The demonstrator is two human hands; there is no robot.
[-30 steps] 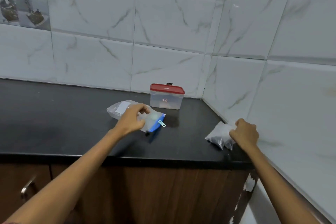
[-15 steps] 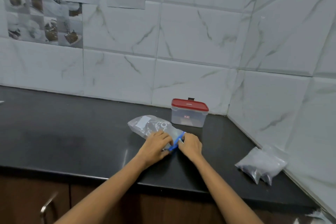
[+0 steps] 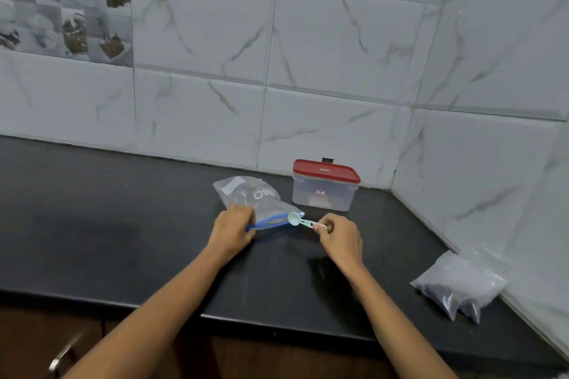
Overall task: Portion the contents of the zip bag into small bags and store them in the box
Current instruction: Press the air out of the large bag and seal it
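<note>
— Zip bag [image 3: 249, 198] is lying on the worktop [image 3: 123, 224], its blue mouth gripped by the left hand [image 3: 233, 229]?
— Yes; a pale green scoop [image 3: 303, 221] is pinched by the right hand [image 3: 340, 238]. The mouth should be held wide before the scoop is dipped.

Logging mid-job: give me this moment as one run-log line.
left hand: holds zip bag mouth | right hand: pinches green scoop at opening | box: lidded | small bags: right, untouched
</note>
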